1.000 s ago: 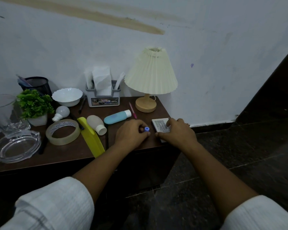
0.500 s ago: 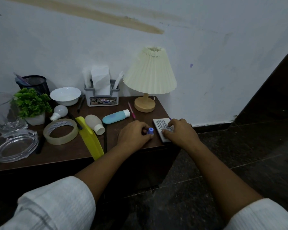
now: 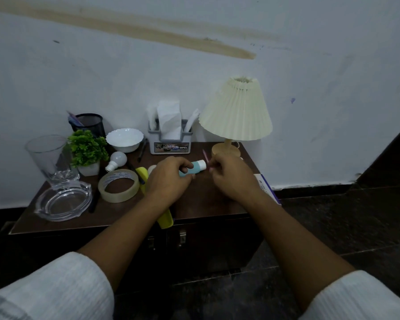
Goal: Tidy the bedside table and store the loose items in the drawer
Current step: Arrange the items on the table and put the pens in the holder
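The left hand [image 3: 169,180] is curling its fingers round the pale blue bottle [image 3: 194,168], which is lying on its side near the middle of the bedside table [image 3: 206,204]. Whether this hand is also still carrying the small blue-capped item it held a moment ago cannot be told. Just beside it, the right hand [image 3: 234,180] seems to be pinching the near end of the thin pink pen [image 3: 205,154], which is lying in front of the base of the lamp [image 3: 236,112]. Half a second ago both hands were working at the table's front right corner, the right one resting on the small white box [image 3: 266,184]. Now they are reaching further back, and the box is sitting at the right edge, partly hidden behind the right forearm. Gathering appears to be moving on to two new items at once. The drawer front [image 3: 206,232] below is looking closed, so nothing is being stored yet. The tape roll [image 3: 118,185] and light bulb [image 3: 117,160] are waiting on the left.
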{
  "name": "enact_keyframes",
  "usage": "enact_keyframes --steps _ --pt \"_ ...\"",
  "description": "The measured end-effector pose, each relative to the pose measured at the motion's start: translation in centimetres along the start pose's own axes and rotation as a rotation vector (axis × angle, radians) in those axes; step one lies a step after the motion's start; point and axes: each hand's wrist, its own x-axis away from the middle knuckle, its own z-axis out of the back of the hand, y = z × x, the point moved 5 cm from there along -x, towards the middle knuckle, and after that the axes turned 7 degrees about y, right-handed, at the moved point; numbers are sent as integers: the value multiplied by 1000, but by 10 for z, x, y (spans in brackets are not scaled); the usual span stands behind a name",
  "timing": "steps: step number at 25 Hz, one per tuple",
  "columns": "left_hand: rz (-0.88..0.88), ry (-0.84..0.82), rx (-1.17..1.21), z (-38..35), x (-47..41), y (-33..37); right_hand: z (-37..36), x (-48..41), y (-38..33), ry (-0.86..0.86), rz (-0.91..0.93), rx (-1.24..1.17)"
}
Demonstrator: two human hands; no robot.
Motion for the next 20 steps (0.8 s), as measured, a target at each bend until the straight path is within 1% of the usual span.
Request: enact_keyframes --steps 3,4,5,7,8,10,11,13,16,18,20 --pt "-52 64 -127 30 -7 -9 -26 -13 -19 -79 89 93" --pt "-83 47 -200 36 -9 -14 -33 -18 -25 -94 138 154" --pt "-118 -13 -295 40 -9 -17 -41 -22 -30 -113 183 214" --pt "-173 -201 -473 37 -9 -28 -58 -28 -36 -175 235 304" --pt "-188 -277 -525 35 -8 -32 -67 -28 -37 -214 251 339" --pt "-224 -354 -583 31 -9 -37 -81 -29 -39 -263 265 392" --pt "-252 -374 -609 28 -10 -36 -85 -30 -39 -256 258 405" --pt "-295 -406 -663 24 -14 -33 -87 -33 -39 -191 228 412" --pt "-316 -412 -702 18 -20 -34 -90 -37 -36 -126 167 413" --pt "-338 -405 -708 14 -22 -38 -91 -41 -32 -79 73 278" --pt "-340 -365 -673 14 -25 -41 -87 -46 -22 -32 -104 24"
